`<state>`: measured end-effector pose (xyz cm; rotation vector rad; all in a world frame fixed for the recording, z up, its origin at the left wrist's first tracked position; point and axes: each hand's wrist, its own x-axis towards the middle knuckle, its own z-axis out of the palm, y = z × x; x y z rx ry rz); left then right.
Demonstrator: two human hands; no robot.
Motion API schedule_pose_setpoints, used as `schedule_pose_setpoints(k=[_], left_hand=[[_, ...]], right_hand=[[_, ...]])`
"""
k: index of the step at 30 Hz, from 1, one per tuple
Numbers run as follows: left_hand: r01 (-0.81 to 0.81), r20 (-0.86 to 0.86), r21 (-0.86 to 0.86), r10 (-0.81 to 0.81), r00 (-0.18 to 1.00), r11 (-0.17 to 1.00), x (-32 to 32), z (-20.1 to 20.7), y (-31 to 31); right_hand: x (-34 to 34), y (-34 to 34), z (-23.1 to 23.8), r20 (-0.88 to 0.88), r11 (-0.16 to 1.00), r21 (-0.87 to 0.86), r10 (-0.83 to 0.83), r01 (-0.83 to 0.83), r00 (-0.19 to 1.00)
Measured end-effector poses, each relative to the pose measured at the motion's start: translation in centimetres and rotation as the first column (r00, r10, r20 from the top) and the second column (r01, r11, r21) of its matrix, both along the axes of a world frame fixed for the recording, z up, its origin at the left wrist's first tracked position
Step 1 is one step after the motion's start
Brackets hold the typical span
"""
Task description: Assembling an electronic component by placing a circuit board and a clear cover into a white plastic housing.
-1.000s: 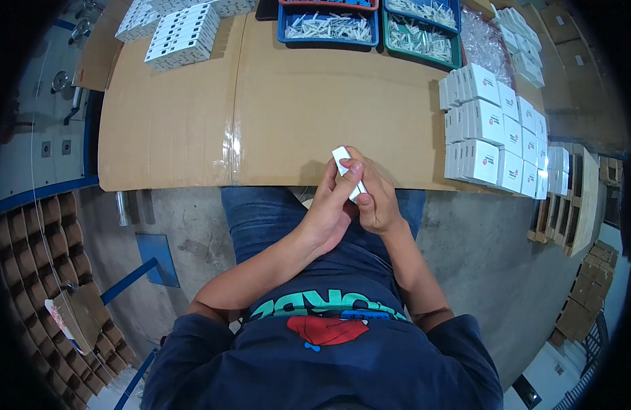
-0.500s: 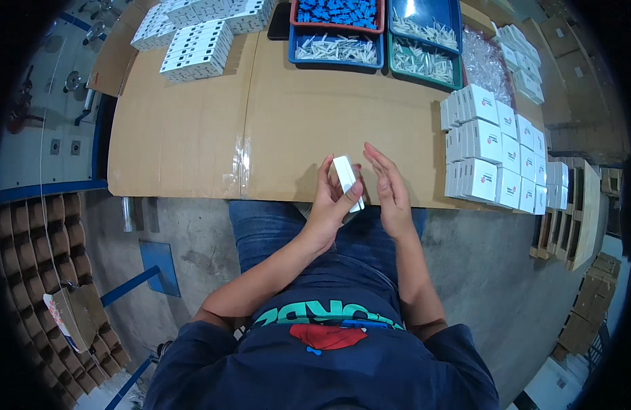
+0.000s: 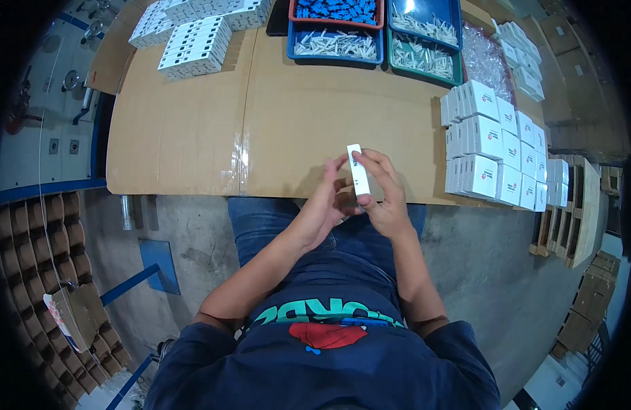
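Looking like a packing workshop, possibly in a warehouse. Cardboard (image 3: pixel 179 137) is covering the bench, bins (image 3: pixel 336 61) are holding loose small parts (image 3: pixel 336 45) at its far edge, white boxes (image 3: pixel 489 137) are standing stacked both sides. A wooden pallet (image 3: pixel 580 212) and brown cartons (image 3: pixel 580 301) are sitting right, a brown divider grid (image 3: pixel 45 273) is showing left, bare grey floor (image 3: pixel 192 229) is running underneath.

lt: mod., even | glare: tape (image 3: pixel 238 162) | L fingers (image 3: pixel 330 171) sl. blurred | rim: dark, bent
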<state>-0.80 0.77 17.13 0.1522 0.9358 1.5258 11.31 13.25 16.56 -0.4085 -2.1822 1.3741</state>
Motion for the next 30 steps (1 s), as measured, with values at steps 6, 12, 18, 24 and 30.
schedule_pose_setpoints(k=[6, 12, 18, 24, 30], left_hand=[[-0.021, 0.081, -0.069, 0.027, 0.996, 0.997, 1.8, 1.0, 1.4], [-0.047, 0.145, -0.178, 0.074, 0.987, 0.983, 2.0, 2.2, 1.6], [-0.056, 0.110, -0.133, 0.071, 0.991, 0.990, 2.1, 2.5, 1.6], [-0.105, 0.083, -0.110, 0.115, 0.990, 0.988, 2.9, 2.6, 1.7], [-0.106, 0.065, -0.143, 0.116, 0.991, 0.984, 3.1, 2.6, 1.6]], right_hand=[[-0.6, -0.9, -0.1, -0.033, 0.999, 0.019, -0.038, 0.039, 0.999], [-0.5, -0.7, -0.8, -0.021, 0.987, 0.160, 0.020, -0.016, 1.000], [-0.5, -0.6, -0.9, -0.058, 0.987, 0.157, 0.029, -0.020, 0.998], [-0.1, -0.6, -1.9, -0.103, 0.973, 0.231, 0.025, 0.000, 0.994], [0.0, -1.0, -1.8, -0.116, 0.975, 0.224, 0.016, 0.011, 0.993]])
